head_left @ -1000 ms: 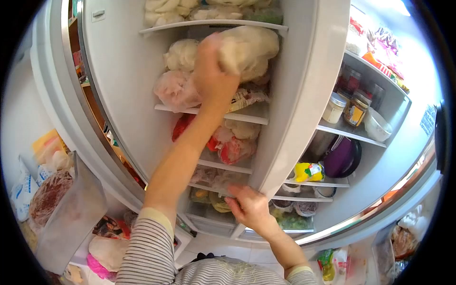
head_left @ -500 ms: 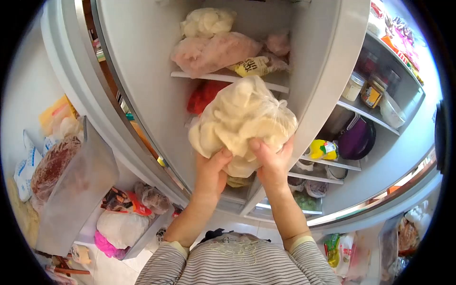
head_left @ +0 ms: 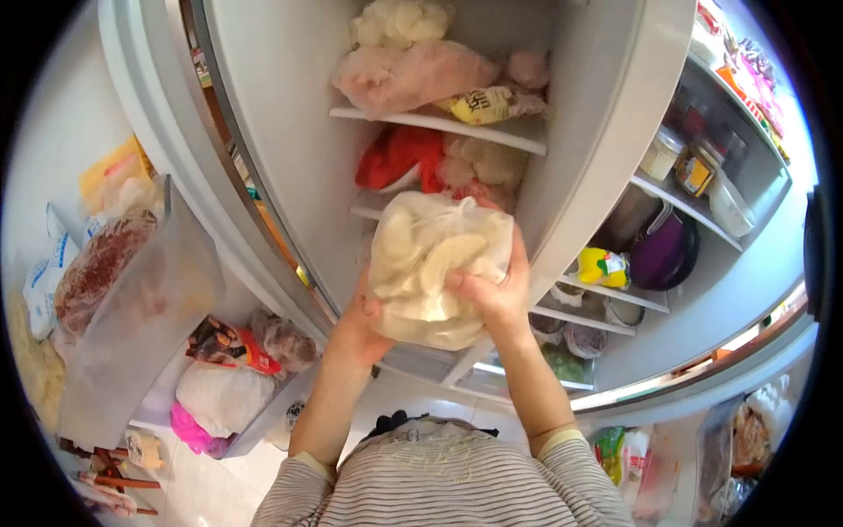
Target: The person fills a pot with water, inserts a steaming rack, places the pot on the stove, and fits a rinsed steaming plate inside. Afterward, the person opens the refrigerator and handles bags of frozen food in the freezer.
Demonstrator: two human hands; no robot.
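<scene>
Between my hands is a clear plastic bag of pale, dough-like pieces (head_left: 430,263), held up in front of the open freezer compartment. My left hand (head_left: 358,327) grips the bag's lower left side, its fingers partly behind it. On the other side, my right hand (head_left: 493,297) is wrapped round the bag's right edge, with the thumb pressed on its front. Just behind the bag, a red bag (head_left: 399,158) and a bag of pale lumps (head_left: 487,161) lie on a shelf.
A higher freezer shelf (head_left: 439,127) carries a pinkish bag (head_left: 413,77) and a yellow printed packet (head_left: 483,105). The open left door (head_left: 145,325) has bins with frozen bags. On the right, fridge shelves hold jars (head_left: 696,169) and a purple round item (head_left: 663,248).
The bag has come lower and tilted, showing more of the shelf behind it. My left hand has shifted to the bag's side, its thumb no longer on the front.
</scene>
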